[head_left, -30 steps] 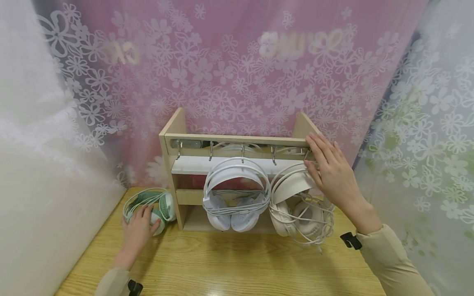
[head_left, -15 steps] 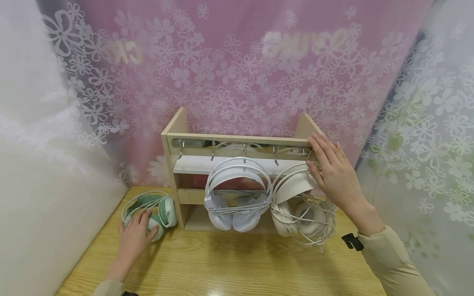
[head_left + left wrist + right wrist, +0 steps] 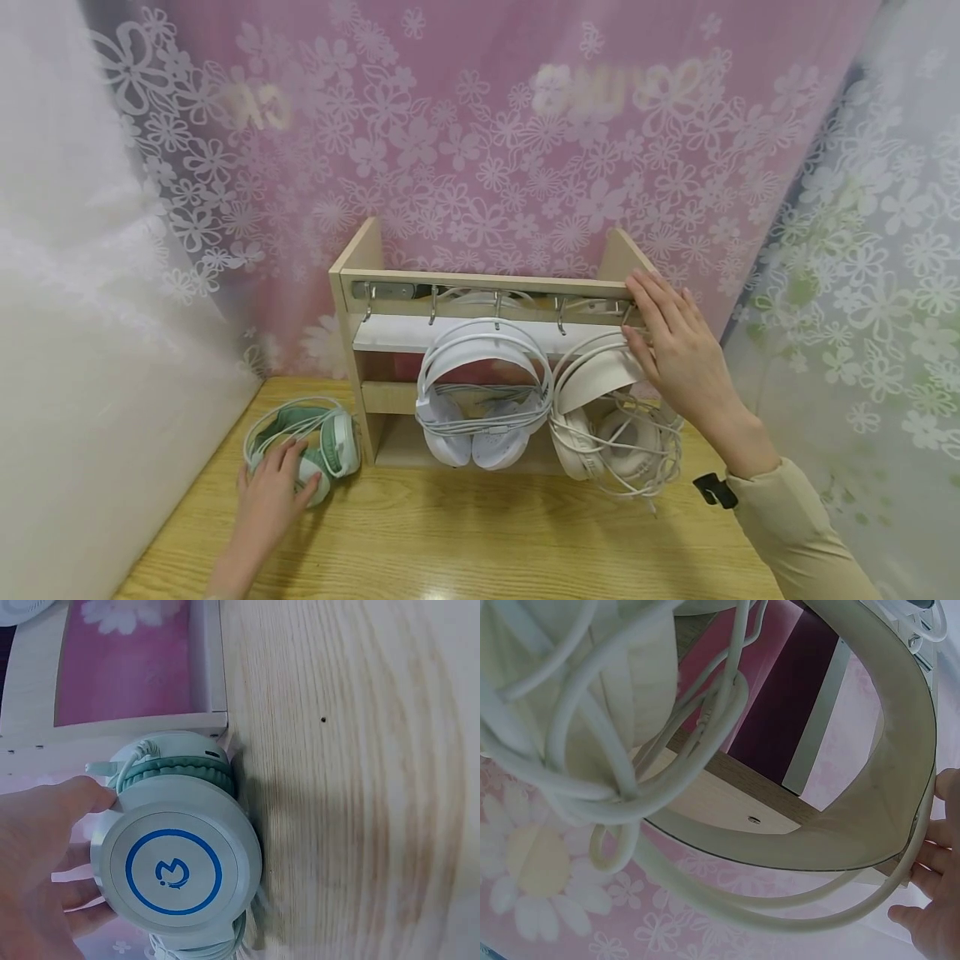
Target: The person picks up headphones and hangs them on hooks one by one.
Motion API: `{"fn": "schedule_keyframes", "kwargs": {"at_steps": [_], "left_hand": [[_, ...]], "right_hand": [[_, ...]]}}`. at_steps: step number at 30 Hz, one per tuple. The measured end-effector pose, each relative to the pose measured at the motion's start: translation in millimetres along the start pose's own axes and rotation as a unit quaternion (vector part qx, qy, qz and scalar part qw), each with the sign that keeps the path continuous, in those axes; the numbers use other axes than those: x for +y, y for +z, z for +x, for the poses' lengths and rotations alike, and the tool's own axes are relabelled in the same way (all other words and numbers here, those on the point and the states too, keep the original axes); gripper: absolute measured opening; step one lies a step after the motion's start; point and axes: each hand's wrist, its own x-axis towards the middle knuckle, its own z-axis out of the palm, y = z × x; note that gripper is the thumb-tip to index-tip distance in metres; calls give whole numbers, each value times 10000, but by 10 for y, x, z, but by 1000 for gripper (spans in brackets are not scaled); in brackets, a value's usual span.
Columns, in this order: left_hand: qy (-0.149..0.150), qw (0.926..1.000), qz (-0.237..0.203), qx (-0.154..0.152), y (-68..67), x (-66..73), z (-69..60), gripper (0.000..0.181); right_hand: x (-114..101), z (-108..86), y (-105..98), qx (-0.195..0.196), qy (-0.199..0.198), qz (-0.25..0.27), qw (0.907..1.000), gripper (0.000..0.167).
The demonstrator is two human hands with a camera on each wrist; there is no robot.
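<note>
Green-and-white headphones (image 3: 341, 442) with a pale cable lie on the table left of the wooden rack (image 3: 487, 282). My left hand (image 3: 264, 496) grips their near ear cup (image 3: 176, 862), thumb on its edge and fingers on its far side; the fingertips are partly hidden in the left wrist view. My right hand (image 3: 686, 358) rests with extended fingers on the rack's right front corner. Just below it hang cream headphones (image 3: 600, 379) wound in loose cable. White headphones (image 3: 483, 346) with a grey-white cable hang at the rack's middle.
Metal hooks (image 3: 432, 305) line the rack's front rail, the two leftmost without headphones. A white shelf board (image 3: 390, 333) lies behind them. The wooden table (image 3: 420, 533) extends in front. Flowered curtains (image 3: 480, 150) stand behind and at the right; a pale sheet (image 3: 112, 292) borders the left.
The green headphones and my left hand have slid a little toward me and to the left, away from the rack. My right hand has stayed on the rack's corner.
</note>
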Motion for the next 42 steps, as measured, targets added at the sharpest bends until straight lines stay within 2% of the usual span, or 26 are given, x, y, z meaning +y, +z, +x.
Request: {"fn": "schedule_keyframes", "kwargs": {"at_steps": [9, 15, 21, 27, 31, 36, 39, 42], "left_hand": [[64, 9998, 163, 100, -43, 79, -122, 58], [2, 9998, 181, -41, -76, 109, -150, 58], [-133, 9992, 67, -376, -126, 55, -83, 49], [-84, 9979, -603, -200, -173, -128, 44, 34], [-400, 9910, -1268, -156, -245, -247, 111, 30], [-850, 9815, -1712, 131, -309, -428, 187, 28], [-1060, 9732, -2019, 312, -314, -557, 217, 28], [-1293, 9625, -2360, 351, -298, -687, 234, 30]], "right_hand": [[6, -9, 3, -25, 12, 31, 10000, 61], [7, -7, 5, -7, 2, 19, 10000, 62], [-8, 1, -7, -45, 12, 17, 10000, 62], [-6, 1, -3, -40, 20, 28, 10000, 64], [5, 0, 5, -46, 12, 2, 10000, 65], [10, -2, 11, -31, -1, 5, 10000, 64], [11, -3, 11, -22, -19, 15, 10000, 63], [14, -2, 12, 11, -30, 46, 10000, 63]]}}
